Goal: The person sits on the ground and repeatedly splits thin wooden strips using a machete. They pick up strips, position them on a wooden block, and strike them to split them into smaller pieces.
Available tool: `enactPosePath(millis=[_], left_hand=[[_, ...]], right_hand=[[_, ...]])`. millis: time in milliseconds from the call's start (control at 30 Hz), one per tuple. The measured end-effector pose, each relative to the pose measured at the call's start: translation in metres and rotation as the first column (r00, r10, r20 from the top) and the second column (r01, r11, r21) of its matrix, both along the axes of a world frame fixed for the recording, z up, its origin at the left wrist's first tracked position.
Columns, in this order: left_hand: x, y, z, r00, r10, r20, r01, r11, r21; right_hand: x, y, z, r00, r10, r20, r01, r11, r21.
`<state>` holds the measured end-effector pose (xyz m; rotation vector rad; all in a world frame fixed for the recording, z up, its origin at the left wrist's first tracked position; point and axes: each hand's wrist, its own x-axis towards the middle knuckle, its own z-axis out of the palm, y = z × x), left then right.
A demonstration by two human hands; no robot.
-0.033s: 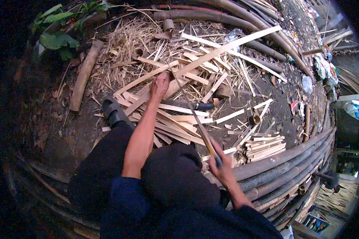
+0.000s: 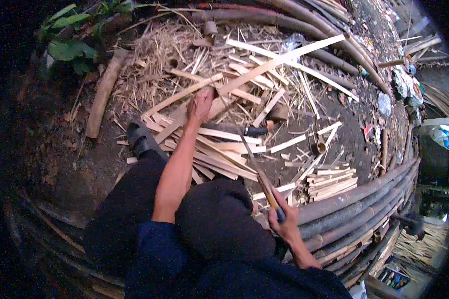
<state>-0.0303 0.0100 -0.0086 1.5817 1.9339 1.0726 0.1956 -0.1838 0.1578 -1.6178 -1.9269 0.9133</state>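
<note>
My left hand (image 2: 199,105) reaches forward and grips a long pale bamboo slat (image 2: 279,60) that runs diagonally from the pile of split strips up to the far right. My right hand (image 2: 283,222) is down by my right knee, closed around the handle of a long knife (image 2: 254,164). Its thin blade points up and away toward the slat pile. Split bamboo strips (image 2: 224,149) lie scattered on the dark ground in front of my knees. My dark trouser legs and a black shoe (image 2: 139,139) fill the lower middle.
Long thick bamboo poles (image 2: 354,199) lie stacked along the right. A small bundle of short cut slats (image 2: 332,182) rests beside them. A short log (image 2: 102,94), dry straw (image 2: 159,50) and green leaves (image 2: 70,50) lie at the far left. A short bamboo tube (image 2: 318,147) stands near the middle.
</note>
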Motion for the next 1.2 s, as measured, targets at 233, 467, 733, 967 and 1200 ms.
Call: enactPosePath(millis=[233,467,733,967,1200], left_hand=[[-0.010,0.004,-0.031,0.982,-0.130,-0.137,0.134,0.991,0.026],[-0.007,-0.006,-0.019,0.980,-0.128,-0.150,0.123,0.992,-0.043],[-0.010,-0.009,0.005,0.978,-0.204,-0.045,0.206,0.978,0.044],[0.004,-0.043,0.040,0.962,-0.265,0.071,0.262,0.964,0.040],[0.008,-0.040,0.016,0.886,-0.230,-0.402,0.341,0.912,0.229]], right_hand=[[-0.022,0.050,-0.031,0.988,-0.085,-0.126,0.111,0.969,0.219],[0.015,-0.010,-0.019,0.998,-0.033,-0.054,0.044,0.979,0.201],[0.018,-0.013,-0.025,0.995,-0.037,-0.093,0.054,0.980,0.192],[-0.002,0.041,-0.004,0.948,-0.085,-0.308,0.217,0.879,0.425],[0.099,-0.017,0.008,0.797,-0.505,-0.332,0.600,0.727,0.333]])
